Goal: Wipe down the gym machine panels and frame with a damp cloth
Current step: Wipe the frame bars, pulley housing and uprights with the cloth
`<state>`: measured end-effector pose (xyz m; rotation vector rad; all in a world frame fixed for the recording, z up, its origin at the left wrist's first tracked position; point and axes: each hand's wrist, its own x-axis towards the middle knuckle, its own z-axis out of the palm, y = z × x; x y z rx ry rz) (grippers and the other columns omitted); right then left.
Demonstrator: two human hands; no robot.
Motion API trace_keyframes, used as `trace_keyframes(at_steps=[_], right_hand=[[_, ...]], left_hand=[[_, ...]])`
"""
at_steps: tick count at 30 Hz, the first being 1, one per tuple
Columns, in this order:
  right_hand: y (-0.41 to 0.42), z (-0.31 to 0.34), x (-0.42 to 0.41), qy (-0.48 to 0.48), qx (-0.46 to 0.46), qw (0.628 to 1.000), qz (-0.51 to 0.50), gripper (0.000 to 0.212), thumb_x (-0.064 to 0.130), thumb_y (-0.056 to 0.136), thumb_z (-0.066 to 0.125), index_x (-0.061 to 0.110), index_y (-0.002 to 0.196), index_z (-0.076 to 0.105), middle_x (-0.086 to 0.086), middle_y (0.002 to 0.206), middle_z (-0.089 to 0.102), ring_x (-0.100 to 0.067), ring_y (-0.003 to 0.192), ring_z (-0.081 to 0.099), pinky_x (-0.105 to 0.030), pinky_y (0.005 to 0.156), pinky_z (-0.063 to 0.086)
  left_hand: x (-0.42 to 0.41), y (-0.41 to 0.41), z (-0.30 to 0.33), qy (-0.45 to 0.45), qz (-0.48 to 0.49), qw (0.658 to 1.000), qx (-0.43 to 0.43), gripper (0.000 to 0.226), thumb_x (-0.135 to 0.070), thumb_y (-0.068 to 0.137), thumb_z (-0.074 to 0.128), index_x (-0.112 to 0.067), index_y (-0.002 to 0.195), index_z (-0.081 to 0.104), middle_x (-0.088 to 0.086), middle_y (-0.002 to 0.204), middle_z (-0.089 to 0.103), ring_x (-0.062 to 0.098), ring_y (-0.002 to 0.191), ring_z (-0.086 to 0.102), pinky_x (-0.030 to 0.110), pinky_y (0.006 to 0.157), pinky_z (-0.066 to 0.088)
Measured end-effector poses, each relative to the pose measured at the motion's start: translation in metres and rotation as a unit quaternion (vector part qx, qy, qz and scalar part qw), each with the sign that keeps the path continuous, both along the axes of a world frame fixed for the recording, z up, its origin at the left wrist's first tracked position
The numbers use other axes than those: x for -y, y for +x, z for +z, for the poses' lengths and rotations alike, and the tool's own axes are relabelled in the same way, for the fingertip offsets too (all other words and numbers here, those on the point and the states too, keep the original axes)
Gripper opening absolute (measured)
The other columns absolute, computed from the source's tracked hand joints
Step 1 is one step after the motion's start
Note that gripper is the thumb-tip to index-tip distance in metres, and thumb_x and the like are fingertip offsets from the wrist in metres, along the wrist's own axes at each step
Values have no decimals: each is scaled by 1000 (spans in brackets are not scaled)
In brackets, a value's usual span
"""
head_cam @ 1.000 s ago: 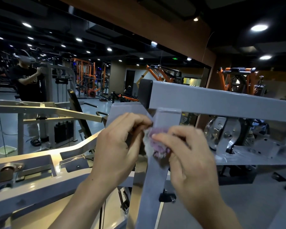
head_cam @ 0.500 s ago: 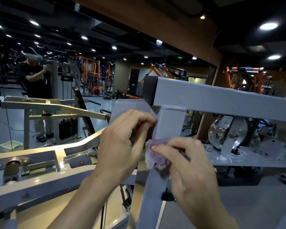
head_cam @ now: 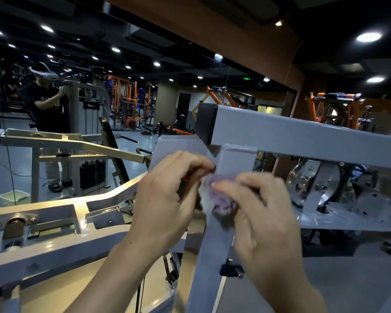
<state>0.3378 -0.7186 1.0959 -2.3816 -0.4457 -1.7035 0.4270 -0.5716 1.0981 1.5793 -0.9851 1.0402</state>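
Two hands meet at the centre of the frame over one crumpled purple-and-white cloth (head_cam: pixel 219 197); the right hand (head_cam: pixel 261 213) pinches the cloth with curled fingers and presses it against the one grey upright post (head_cam: pixel 215 245) of the gym machine; the left hand (head_cam: pixel 167 197) has its fingers curled at the cloth's left edge, gripping it there; the post joins one grey horizontal beam (head_cam: pixel 303 136) crossing the right half of the frame; one silver pulley wheel (head_cam: pixel 309 177) sits at the right, below the beam; one mirror (head_cam: pixel 99 98) fills the upper left, showing one person in a headset; one green tray (head_cam: pixel 14 196) lies at the lower left of the mirror.
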Motion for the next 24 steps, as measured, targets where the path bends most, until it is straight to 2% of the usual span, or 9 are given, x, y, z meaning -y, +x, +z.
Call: trace_keyframes(at_steps=[2,4,7,10,12,16,19,21,24], right_hand=[[2,19,1,5,14,1000,-8,35,4,92,48,10,115,73,3,111,51,-15,96,47,-22,81,41],[3,19,1,8,21,1000,-14,36,0,91,48,11,115,74,3,111,51,-15,98,47,-21,83,41],[1,-16,-1,17,16,1000,-4,34,10,104,41,14,111,74,3,109,52,-15,93,48,-26,76,44],[-2,-29,-3,21,-7,1000,4,45,22,111,33,14,106,78,4,108,54,-17,92,51,-31,73,49],[-2,-11,-1,8,-12,1000,2,31,12,103,43,17,113,73,5,110,53,-16,94,50,-31,73,47],[0,17,1,13,5,1000,-12,42,-6,87,53,17,117,71,5,111,52,-14,97,47,-24,79,42],[0,-14,-3,27,13,1000,-2,32,9,102,44,20,113,71,7,110,52,-12,93,47,-20,77,42],[-2,-34,-8,45,9,999,0,42,24,110,37,17,105,78,8,109,54,-13,90,49,-22,74,45],[-2,-21,-7,30,-1,1000,2,30,15,103,43,23,112,70,7,109,52,-15,91,50,-29,71,48]], left_hand=[[0,1,0,13,12,1000,0,20,-7,91,70,-18,108,70,-16,100,66,2,93,61,17,76,47],[0,1,0,15,15,1000,1,21,-6,91,70,-17,109,71,-15,100,66,1,93,60,14,76,45],[0,0,0,1,-1,1000,2,15,-7,94,65,-17,105,71,-12,98,68,6,93,64,24,76,51],[1,-1,0,-5,-2,1000,6,14,-8,96,63,-16,103,71,-10,96,68,8,92,64,29,74,52],[1,0,0,-4,-1,1000,6,14,-8,95,63,-17,103,71,-11,96,67,7,90,64,29,74,51],[-1,0,-1,4,2,1000,2,17,-9,93,66,-19,107,70,-15,98,65,5,91,62,26,74,50],[0,-1,-1,0,-8,1000,1,15,-8,95,64,-18,105,70,-13,99,67,6,94,64,28,75,52],[0,-1,0,-4,-8,1000,4,14,-9,96,63,-17,105,71,-12,99,67,6,95,64,26,76,52],[1,-1,-1,-6,-8,1000,3,14,-9,95,64,-17,104,71,-12,98,67,7,94,64,29,76,52]])
